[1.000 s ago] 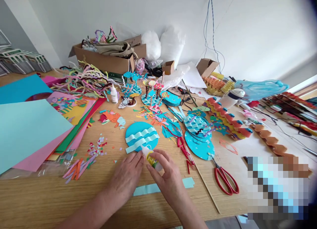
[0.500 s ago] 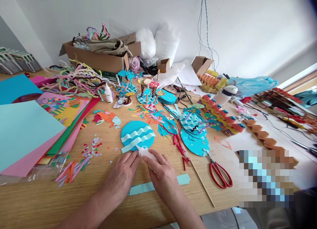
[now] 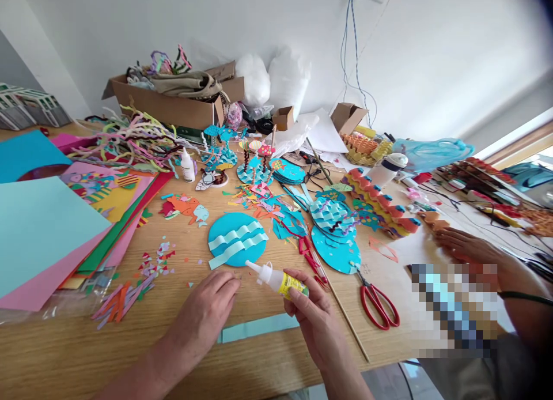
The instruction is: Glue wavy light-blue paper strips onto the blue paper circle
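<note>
A small glue bottle (image 3: 280, 282) with a yellow label is gripped in my right hand (image 3: 317, 313), its white nozzle tilted up and left, just below the blue disc. The round blue disc (image 3: 224, 224) lies flat on the table, with wavy light-blue paper strips (image 3: 242, 234) across it; the lowest strip sticks out past its left edge. My left hand (image 3: 211, 302) is closed just below the disc, fingers bent and pressed together; whether anything is between them is hidden. Another light-blue strip (image 3: 259, 328) lies flat below, between my hands.
Red-handled scissors (image 3: 380, 308), a wooden stick (image 3: 345, 313) and decorated blue discs (image 3: 334, 250) lie to the right. Coloured paper sheets (image 3: 43, 233) and scraps (image 3: 129, 302) are on the left. Another person's hand (image 3: 470, 250) rests at far right, beside an egg-carton strip (image 3: 432, 220).
My right hand has drawn the glue bottle away from the disc, right and down, turning its label into view. My left hand has come off the disc's lower edge. Another person's hand has appeared at right.
</note>
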{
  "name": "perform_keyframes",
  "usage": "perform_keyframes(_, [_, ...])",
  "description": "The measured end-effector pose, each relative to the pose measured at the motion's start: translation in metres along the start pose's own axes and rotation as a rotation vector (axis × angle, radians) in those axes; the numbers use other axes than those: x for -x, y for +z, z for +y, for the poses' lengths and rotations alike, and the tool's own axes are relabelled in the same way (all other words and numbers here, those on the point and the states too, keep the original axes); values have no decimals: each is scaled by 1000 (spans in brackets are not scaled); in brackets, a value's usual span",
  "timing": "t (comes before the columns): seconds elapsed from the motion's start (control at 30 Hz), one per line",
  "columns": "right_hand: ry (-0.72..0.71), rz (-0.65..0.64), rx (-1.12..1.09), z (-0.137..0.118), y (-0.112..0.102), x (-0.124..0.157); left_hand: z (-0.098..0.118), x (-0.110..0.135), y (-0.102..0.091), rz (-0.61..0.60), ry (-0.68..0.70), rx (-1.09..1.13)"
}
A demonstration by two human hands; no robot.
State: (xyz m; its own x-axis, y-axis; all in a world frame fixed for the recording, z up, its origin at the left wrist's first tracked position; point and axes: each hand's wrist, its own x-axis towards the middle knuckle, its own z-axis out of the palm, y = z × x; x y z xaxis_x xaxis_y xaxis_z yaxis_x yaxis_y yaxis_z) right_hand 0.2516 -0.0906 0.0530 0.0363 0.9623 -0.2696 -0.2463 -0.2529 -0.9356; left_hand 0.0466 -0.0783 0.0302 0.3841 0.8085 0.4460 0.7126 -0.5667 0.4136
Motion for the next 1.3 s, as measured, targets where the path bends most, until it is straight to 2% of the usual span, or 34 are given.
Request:
perform_keyframes(0.13, [112, -25, -221, -4, 6, 4, 5, -16, -23, 151, -144, 195])
perform_keyframes(0.23, [147, -37, -254, -5, 10, 6, 6, -26, -29, 219, -139, 232])
perform_keyframes(0.53, [168, -52, -256, -6, 12, 11, 4, -33, -27, 298, -2, 164])
perform_keyframes(0.9, [151, -57, -188, -4, 14, 20, 2, -29, -24, 323, 16, 143])
perform_keyframes(1.0, [182, -42, -218, -1, 14, 22, 3, -29, -24, 294, -57, 196])
perform_keyframes(1.1, [150, -26, -171, 1, 14, 23, 3, -30, -25, 230, -192, 333])
perform_keyframes(1.23, [-9, -28, 98, 1, 9, 25, -3, -29, -26, 122, -361, 585])
perform_keyframes(1.3, [-89, -36, 227, 0, 6, 25, -5, -28, -27, 107, -412, 641])
